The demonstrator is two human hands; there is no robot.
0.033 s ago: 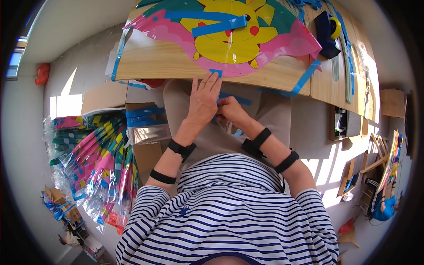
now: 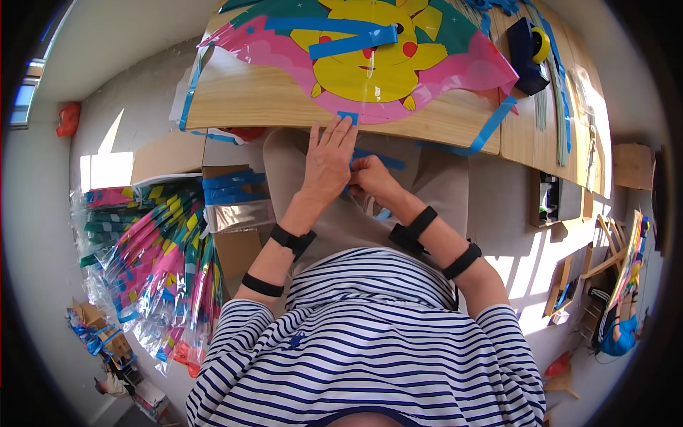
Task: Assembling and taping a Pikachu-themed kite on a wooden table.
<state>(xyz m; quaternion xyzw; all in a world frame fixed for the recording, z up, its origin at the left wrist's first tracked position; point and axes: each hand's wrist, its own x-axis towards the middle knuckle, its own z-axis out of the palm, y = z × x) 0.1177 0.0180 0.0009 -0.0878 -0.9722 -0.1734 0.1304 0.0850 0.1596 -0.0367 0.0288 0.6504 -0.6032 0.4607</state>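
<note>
My left hand (image 2: 329,160) lies with fingers stretched out at the table's near edge. Its fingertips press a blue strip (image 2: 348,117) flat against the wood. Just below and to the right, my right hand (image 2: 376,178) is closed, its fingers pinched on the strip where it runs down over my lap. Part of that strip is hidden behind both hands. Beyond them a shiny plastic film sheet (image 2: 455,78), pink and green with a yellow cartoon figure, lies spread on the table. A folded blue ribbon (image 2: 353,44) rests on top of it.
A dark tape dispenser (image 2: 523,64) with a yellow roll stands on the table (image 2: 242,89) at right. Another blue ribbon (image 2: 491,129) droops over the near edge. Left of my legs, bundled printed film (image 2: 167,249) lies beside cardboard boxes (image 2: 168,156). A person (image 2: 617,334) is at far right.
</note>
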